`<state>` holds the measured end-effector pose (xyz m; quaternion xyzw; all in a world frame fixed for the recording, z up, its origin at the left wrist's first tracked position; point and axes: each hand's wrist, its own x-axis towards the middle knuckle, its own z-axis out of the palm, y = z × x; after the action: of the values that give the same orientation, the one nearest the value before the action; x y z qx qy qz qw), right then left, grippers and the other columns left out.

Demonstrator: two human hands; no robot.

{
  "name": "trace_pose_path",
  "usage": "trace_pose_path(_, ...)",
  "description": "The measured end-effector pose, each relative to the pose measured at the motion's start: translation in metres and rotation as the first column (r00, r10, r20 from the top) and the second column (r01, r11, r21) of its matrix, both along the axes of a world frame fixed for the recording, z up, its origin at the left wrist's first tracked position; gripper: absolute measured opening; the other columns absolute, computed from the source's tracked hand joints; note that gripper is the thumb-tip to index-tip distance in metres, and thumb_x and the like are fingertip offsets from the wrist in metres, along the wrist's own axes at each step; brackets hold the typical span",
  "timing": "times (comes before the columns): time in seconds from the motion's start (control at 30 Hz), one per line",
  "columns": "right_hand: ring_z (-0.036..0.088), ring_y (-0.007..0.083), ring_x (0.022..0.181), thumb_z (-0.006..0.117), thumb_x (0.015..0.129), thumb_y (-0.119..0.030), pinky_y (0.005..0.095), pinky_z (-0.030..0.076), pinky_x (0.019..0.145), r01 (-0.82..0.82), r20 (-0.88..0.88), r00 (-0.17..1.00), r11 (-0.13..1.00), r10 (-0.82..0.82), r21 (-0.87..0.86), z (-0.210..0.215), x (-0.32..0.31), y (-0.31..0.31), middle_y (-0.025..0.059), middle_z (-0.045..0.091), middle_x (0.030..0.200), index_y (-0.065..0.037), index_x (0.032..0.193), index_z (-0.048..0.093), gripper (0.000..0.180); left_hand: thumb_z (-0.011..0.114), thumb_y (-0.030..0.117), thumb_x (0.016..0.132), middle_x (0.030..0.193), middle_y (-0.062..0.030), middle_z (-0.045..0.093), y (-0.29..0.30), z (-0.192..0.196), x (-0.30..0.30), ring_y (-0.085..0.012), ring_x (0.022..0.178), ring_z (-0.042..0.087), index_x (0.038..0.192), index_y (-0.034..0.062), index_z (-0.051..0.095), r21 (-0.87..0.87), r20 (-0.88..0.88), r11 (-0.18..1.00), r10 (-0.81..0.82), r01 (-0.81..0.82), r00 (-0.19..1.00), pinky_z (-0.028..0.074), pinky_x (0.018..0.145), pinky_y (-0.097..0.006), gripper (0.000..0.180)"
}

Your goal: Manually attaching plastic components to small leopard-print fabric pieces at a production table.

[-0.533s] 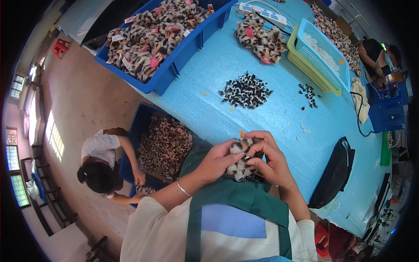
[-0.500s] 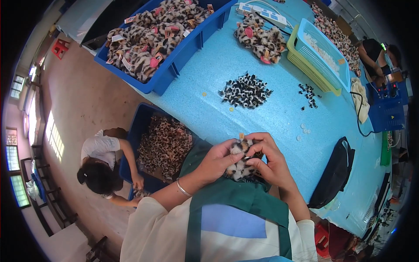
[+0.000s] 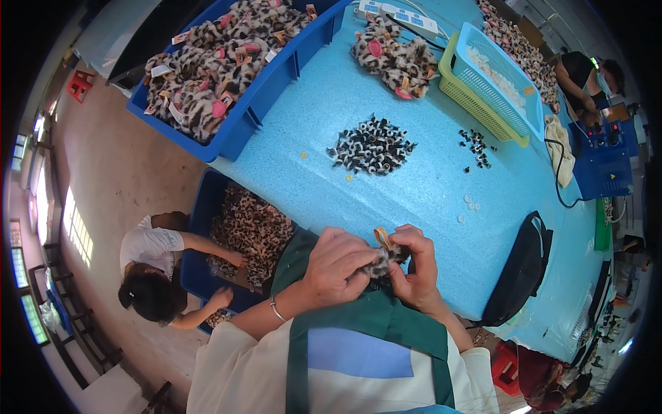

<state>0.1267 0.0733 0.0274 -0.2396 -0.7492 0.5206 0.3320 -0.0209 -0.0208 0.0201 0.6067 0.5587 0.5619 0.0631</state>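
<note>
Fingers of our left hand [image 3: 338,268] and right hand [image 3: 416,268] gripped the spotted plush piece [image 3: 377,266] by the near edge of the table [image 3: 289,186]; we judged that, if both pinches loosened, it could slip onto our green apron [image 3: 372,319].

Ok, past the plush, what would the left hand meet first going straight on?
Most likely the right hand, which grips the plush from the other side; depth there is unclear.

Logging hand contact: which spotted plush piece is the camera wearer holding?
The spotted plush piece between the left hand and right hand, its tan tag sticking out; those in the upper blue bin and beside the power strip lie untouched.
</note>
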Motion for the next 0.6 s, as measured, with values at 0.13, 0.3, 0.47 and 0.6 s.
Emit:
trace_pose_path(0.13,0.054,0.0269,0.083,0.064,0.069,0.007,0.0442,0.045,0.085,-0.133,-0.066,0.986,0.958,0.154,0.253,-0.007,0.004,0.015,0.0124,0.057,0.091,-0.003,0.094,0.057,0.028,0.068,-0.005,0.059,0.088,-0.0070,0.063,0.004,-0.001,0.004,-0.0236,0.082,0.063,0.093,0.0046,0.061,0.021,0.026,0.998,-0.054,0.053,0.998,0.042,0.070,-0.035,0.036)
trace_pose_path(0.3,0.054,0.0274,0.081,0.060,0.066,0.009,0.0433,0.046,0.081,-0.162,-0.154,0.969,0.967,0.194,0.199,-0.002,0.008,0.019,0.0104,0.056,0.088,-0.004,0.087,0.058,0.025,0.066,-0.012,0.059,0.093,-0.0074,0.066,0.009,-0.004,0.005,-0.0237,0.084,0.065,0.092,0.0068,0.063,0.067,0.102,0.993,-0.103,0.097,0.989,0.046,0.070,-0.033,0.038)
trace_pose_path(0.47,0.055,0.0281,0.081,0.058,0.064,0.010,0.0425,0.048,0.078,-0.308,-0.100,0.940,0.938,0.325,0.156,0.010,0.015,0.028,0.0096,0.056,0.087,-0.004,0.083,0.058,0.024,0.066,-0.013,0.060,0.091,-0.0074,0.066,0.011,-0.004,0.003,-0.0237,0.082,0.065,0.088,0.0064,0.064,0.086,0.094,0.987,-0.147,0.139,0.985,0.047,0.069,-0.032,0.034)
trace_pose_path(0.6,0.056,0.0278,0.080,0.060,0.061,0.011,0.0464,0.050,0.078,-0.251,-0.051,0.953,0.873,0.298,0.418,0.007,0.016,0.026,0.0092,0.055,0.087,-0.005,0.083,0.058,0.028,0.067,-0.014,0.060,0.090,-0.0082,0.066,0.007,-0.009,0.012,-0.0243,0.081,0.065,0.087,0.0048,0.063,0.061,0.195,0.985,-0.171,0.162,0.966,0.048,0.066,-0.031,0.033)
